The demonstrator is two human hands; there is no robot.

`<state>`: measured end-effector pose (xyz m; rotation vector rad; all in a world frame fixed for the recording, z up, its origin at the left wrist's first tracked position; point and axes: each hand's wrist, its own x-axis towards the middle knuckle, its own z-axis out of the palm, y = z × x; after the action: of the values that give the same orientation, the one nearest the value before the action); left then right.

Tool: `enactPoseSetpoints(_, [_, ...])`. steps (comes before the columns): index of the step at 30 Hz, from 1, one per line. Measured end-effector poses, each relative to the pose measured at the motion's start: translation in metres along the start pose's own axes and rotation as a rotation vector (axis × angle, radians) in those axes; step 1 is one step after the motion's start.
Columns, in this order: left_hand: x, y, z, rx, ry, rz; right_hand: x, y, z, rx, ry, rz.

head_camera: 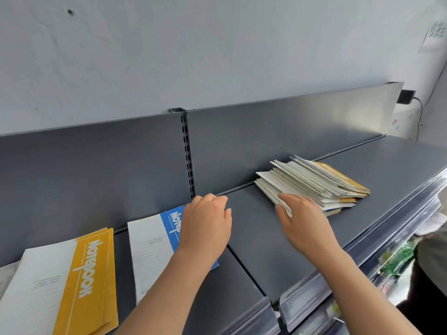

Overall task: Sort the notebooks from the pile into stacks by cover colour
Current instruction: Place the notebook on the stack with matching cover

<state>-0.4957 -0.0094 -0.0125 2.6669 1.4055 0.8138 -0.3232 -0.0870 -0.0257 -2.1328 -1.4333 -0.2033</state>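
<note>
Shelving of dark grey metal fills the head view below a pale wall (169,56). The shelf (266,238) runs from 7 o'clock to 3 o'clock, with its back panel (96,177) behind it and a slotted upright (187,151) near centre. A clear price rail (362,257) lines the front edge.

The pile (314,182) of unsorted notebooks lies flat on the shelf at 3 o'clock, close to the back panel. It is fanned, showing mostly white page edges and a yellow cover on top at the far side.

The yellow stack (84,281) lies at 8 o'clock, cover up, with "Notebook" in white on the yellow band. The blue stack (154,247) lies just beside it toward 6 o'clock, apart from it, with a strip of shelf between them. It is partly hidden by the left forearm.

The left grip (205,228) sits over the far right part of the blue stack. Its fingers are loosely curled and nothing shows in its hold. Contact with the cover cannot be told.

The right grip (304,223) is at the 7 o'clock corner of the pile. Its fingers lie on top and its thumb is at the edge, pinching that white corner.

A black box (406,96) with a cable sits on the wall at 2 o'clock.
</note>
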Motion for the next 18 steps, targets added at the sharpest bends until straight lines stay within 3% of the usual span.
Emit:
enactPoseSetpoints(9, [0.057, 0.078, 0.050, -0.128, 0.011, 0.011, 0.054, 0.110, -0.033, 0.019, 0.003, 0.134])
enactPoseSetpoints(18, [0.129, 0.177, 0.113, -0.170, -0.018, -0.020, 0.121, 0.234, -0.027, 0.123, -0.197, 0.245])
